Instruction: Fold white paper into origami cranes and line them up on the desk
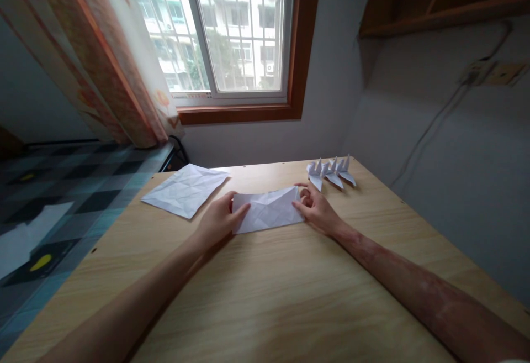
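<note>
Folded paper (267, 211) = plain white, oblong, w/ crease lines all over & a shallow raised fold slanting across its upper part; surface looks slightly rumpled, not crisp. Long axis runs L–R, approx. parallel to the far edge of the table (265, 296); R end sits a touch nearer that edge than L end. Short ends face the two hands, one long side faces the person. Location: far half of table, about midway betw. its L & R edges.

L hand (217, 216) has its L end pinched — thumb flat on top, other fingers behind/under, mostly hidden. R hand (318, 208) is clamped on the R end: thumb on the paper, index reaching to the far R corner, rest curled; can't tell exactly which of these press underneath.

Nr table's far L corner: creased white sheet (188, 189), lying flat-ish, skewed, corner toward the person. Nr far R corner: three folded paper figures (331, 172) in a row, pointed tips up — just beyond R hand.
</note>
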A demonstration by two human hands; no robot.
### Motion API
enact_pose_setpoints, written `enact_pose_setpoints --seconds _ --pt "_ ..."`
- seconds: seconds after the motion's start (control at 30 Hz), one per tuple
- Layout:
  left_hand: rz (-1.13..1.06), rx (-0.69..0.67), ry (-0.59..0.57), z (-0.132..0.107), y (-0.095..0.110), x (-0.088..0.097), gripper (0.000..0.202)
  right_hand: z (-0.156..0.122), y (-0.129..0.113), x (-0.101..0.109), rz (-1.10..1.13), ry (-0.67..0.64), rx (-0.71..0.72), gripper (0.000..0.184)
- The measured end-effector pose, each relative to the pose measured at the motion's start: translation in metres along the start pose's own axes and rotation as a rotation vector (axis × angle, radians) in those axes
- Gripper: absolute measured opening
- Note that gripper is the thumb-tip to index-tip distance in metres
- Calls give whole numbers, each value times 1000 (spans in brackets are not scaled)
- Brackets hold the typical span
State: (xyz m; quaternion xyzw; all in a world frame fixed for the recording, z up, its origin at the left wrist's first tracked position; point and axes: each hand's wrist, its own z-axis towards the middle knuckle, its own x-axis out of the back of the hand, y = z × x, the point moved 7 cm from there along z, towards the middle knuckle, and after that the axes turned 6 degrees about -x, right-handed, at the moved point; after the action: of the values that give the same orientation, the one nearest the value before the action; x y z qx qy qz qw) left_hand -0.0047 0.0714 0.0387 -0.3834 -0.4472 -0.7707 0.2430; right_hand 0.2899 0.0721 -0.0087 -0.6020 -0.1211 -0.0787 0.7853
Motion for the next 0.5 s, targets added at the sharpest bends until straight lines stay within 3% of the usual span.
enact_pose_setpoints --seconds 0.1,0.2,0.33,0.5 --pt "86 24 133 -6 2 2 50 -3 -10 6 -166 114 100 72" --pt "207 -142 197 -9 15 1 56 -6 -25 1 -364 62 243 64" --pt "271 -372 65 -11 33 -12 26 -11 -33 -18 -530 -143 341 37" --pt "214 -443 -99 -15 43 -22 32 -15 -37 -27 -622 -197 355 41"
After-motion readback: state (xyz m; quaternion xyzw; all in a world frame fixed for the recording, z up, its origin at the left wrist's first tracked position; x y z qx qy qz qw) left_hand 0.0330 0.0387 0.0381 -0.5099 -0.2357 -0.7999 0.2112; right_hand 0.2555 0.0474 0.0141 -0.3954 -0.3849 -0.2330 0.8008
